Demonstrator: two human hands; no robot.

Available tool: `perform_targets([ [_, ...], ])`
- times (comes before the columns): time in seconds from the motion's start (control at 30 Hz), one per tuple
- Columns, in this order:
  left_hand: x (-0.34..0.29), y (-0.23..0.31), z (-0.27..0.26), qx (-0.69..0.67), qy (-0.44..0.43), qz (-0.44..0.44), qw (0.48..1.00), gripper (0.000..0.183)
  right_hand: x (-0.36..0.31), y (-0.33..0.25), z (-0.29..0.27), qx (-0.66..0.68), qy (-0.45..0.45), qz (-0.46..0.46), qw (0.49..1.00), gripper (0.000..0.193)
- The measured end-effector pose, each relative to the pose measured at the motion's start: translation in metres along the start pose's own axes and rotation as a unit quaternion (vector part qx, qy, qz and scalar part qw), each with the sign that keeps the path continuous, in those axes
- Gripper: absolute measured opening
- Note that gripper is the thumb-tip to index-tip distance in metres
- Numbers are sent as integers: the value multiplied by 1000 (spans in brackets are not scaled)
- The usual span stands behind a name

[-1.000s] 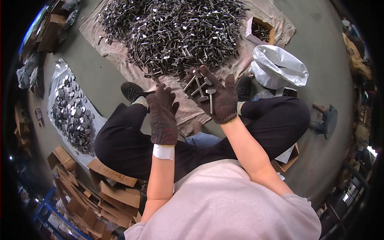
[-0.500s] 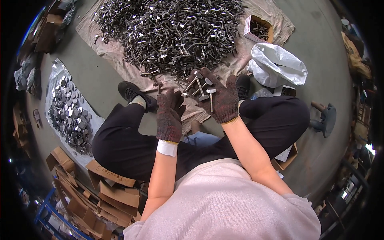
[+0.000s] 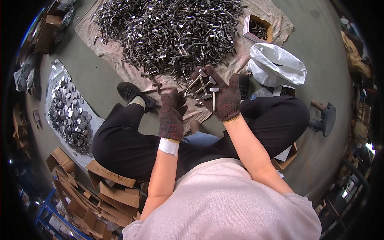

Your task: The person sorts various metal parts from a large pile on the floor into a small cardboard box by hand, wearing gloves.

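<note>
My right hand, in a dark brown knitted glove, is palm up with its fingers spread. Several metal T-bolts with blocky heads lie across its palm and fingers. Beside it on the left is my gloved left hand, its fingers curled in; whatever they may hold is hidden. Just beyond both hands spreads a large pile of T-bolts on a pinkish cloth. A loose dark piece lies on the cloth beyond my left fingertips.
A small carton of dark metal parts and a white sack stand at the right. At the left, round metal discs are heaped on a plastic sheet. Flattened cardboard boxes lie lower left. My crossed legs frame the work.
My right hand has shifted slightly right and tilted, with the T-bolts still on it. The left hand has moved a little to the right, its fingers staying curled.
</note>
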State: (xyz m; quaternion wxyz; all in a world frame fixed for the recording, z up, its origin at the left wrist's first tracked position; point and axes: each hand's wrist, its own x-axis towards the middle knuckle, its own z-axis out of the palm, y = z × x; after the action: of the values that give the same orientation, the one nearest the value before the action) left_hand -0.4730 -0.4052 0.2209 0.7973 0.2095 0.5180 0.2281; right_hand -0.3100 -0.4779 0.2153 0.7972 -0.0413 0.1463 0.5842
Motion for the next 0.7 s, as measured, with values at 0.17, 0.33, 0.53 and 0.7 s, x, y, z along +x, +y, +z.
perform_targets([
  [0.17, 0, 2, 10, 18, 27, -18, 999, 51, -4, -3, 2, -10, 15, 3, 1000, 85],
  [0.33, -1, -5, 7, 26, -24, 19, 999, 39, -7, -4, 5, 18, 19, 4, 1000, 84],
  [0.53, -1, -6, 12, 26, -58, 37, 997, 36, -7, -9, 2, 12, -12, 8, 1000, 84],
  [0.7, -1, -7, 21, 48, -86, 50, 994, 37, -12, -12, 8, -28, -5, 6, 1000, 78],
])
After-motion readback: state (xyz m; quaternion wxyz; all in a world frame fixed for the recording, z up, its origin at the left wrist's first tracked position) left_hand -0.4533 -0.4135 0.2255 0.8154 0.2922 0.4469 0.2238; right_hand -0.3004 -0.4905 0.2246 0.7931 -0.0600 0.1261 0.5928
